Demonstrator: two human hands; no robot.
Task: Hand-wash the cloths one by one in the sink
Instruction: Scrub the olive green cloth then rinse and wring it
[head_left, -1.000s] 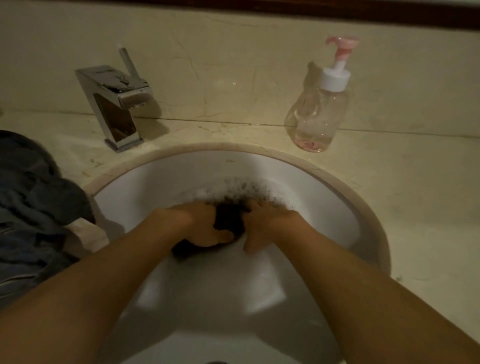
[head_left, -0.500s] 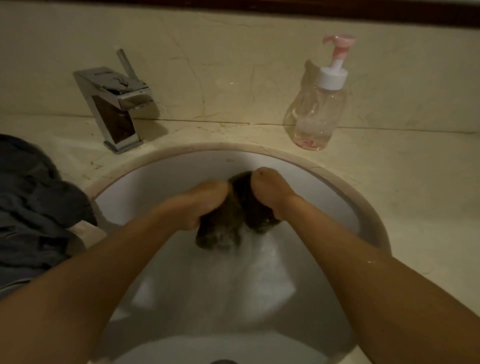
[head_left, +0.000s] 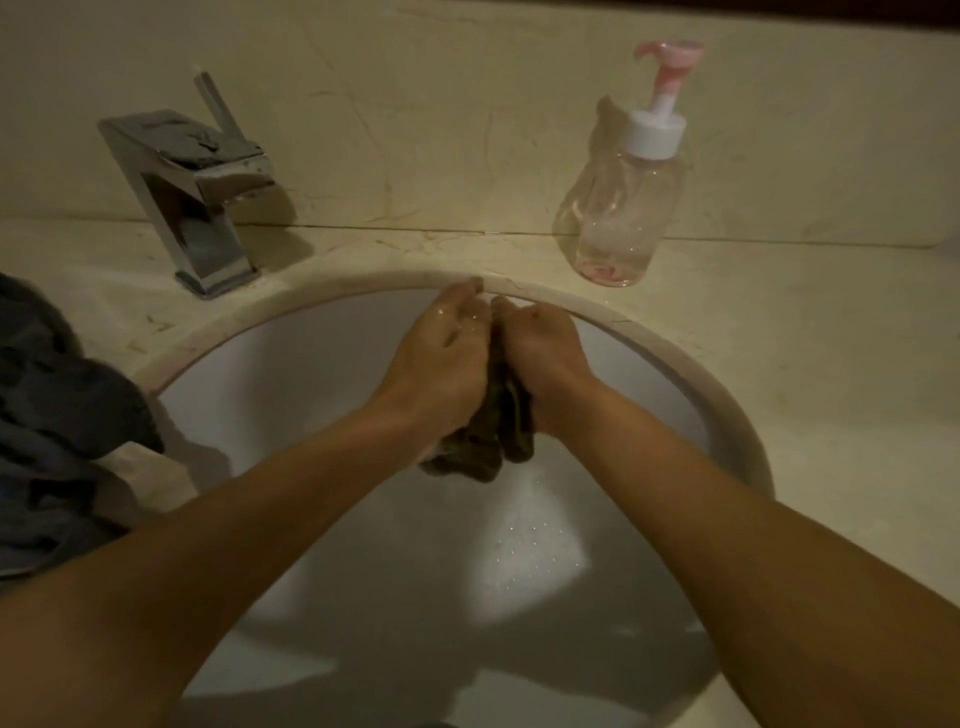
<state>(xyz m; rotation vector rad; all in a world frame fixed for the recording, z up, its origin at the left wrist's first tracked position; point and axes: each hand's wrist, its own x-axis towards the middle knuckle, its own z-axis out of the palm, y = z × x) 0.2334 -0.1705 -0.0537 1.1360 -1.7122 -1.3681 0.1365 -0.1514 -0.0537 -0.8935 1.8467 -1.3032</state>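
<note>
View from above of a person's two bare forearms reaching into a round white sink (head_left: 291, 364) set in a pale stone counter (head_left: 810, 353). The light is dim and yellowish.

The left hand (head_left: 441, 364) and right hand (head_left: 540, 353) meet side by side above the far half of the basin, just short of its far rim, with their backs facing up. Squeezed between them is a small dark cloth (head_left: 488, 441). Both hands hold it tightly bunched. The right hand's fingers curl down around it. The left hand's fingers point toward the far rim, and how far they wrap the cloth is hidden. The cloth's crumpled lower end hangs out below the heels of the hands, in the air above the basin. Small bright specks show in the basin below it.

On the counter at the far left stands a square chrome faucet (head_left: 192, 202), its lever handle tilted up and its spout aimed at the sink. At the far right, near the wall, stands a clear soap bottle (head_left: 623, 208) with a white collar and pink pump; a little pinkish liquid sits in its base.

At the left edge, a pile of dark cloths (head_left: 57, 415) lies on the counter beside the sink, reaching to the rim. A paler piece of fabric (head_left: 140, 467) shows beneath its near edge.
</note>
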